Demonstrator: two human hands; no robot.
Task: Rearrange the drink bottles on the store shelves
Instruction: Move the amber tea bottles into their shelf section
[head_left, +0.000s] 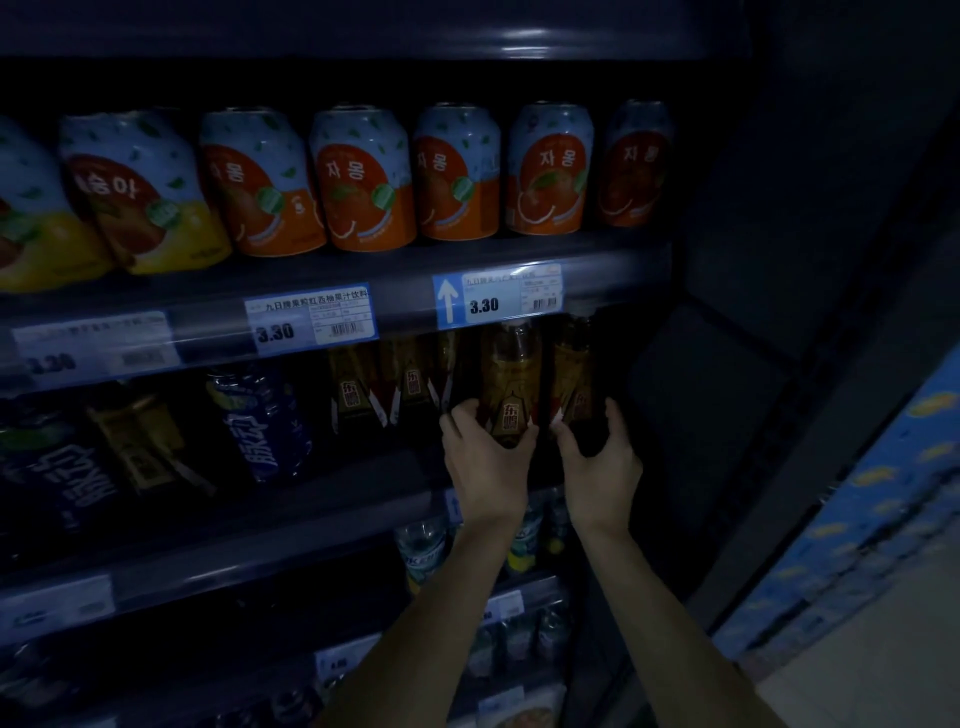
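On the second shelf stands a row of brown bottles with gold labels. My left hand (483, 457) grips the lower part of one brown bottle (511, 379). Just to its right, my right hand (600, 462) wraps the base of the end brown bottle (571, 374) of the row. Both bottles stand upright, their tops hidden behind the shelf rail. More of the same brown bottles (384, 387) stand to the left. A dark blue bottle (265, 421) leans further left.
The upper shelf holds a row of orange and yellow juice cans (363, 176). Price tags (498, 299) line the shelf rail. Lower shelves carry green-labelled bottles (421, 551). A dark side panel (727, 260) closes the shelf's right end. Blue patterned cartons (857, 519) stand at the right.
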